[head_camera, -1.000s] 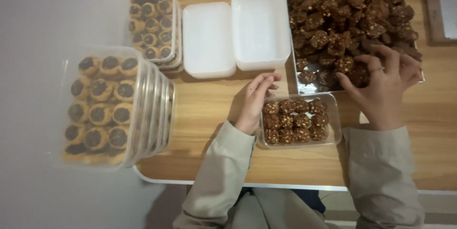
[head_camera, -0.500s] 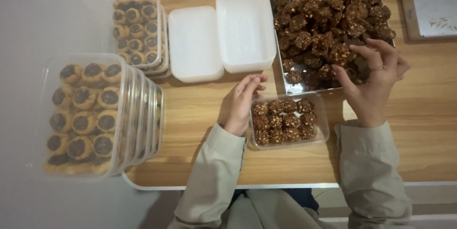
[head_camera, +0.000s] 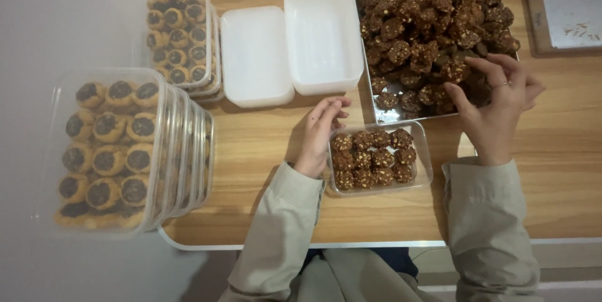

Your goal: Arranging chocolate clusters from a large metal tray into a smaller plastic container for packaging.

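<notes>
A small clear plastic container point(head_camera: 425, 151) holding several brown nut-covered cookies sits near the table's front edge. My left hand point(head_camera: 318, 134) rests against its left side, fingers curled at its far-left corner. Behind it a metal tray point(head_camera: 384, 114) is heaped with the same brown cookies point(head_camera: 433, 20). My right hand point(head_camera: 495, 104) is over the tray's near right part, fingertips pinched among the cookies there. Whether a cookie is between the fingers cannot be made out.
Two white lids or empty containers point(head_camera: 254, 54) point(head_camera: 323, 35) lie left of the tray. Stacks of clear boxes with round chocolate-topped cookies stand at the left point(head_camera: 113, 145) and back left point(head_camera: 179, 35). A framed board point(head_camera: 567, 4) lies at the back right.
My right hand has stayed at the near right part of the cookie heap, its fingers closing more among the cookies. My left hand has stayed against the small container.
</notes>
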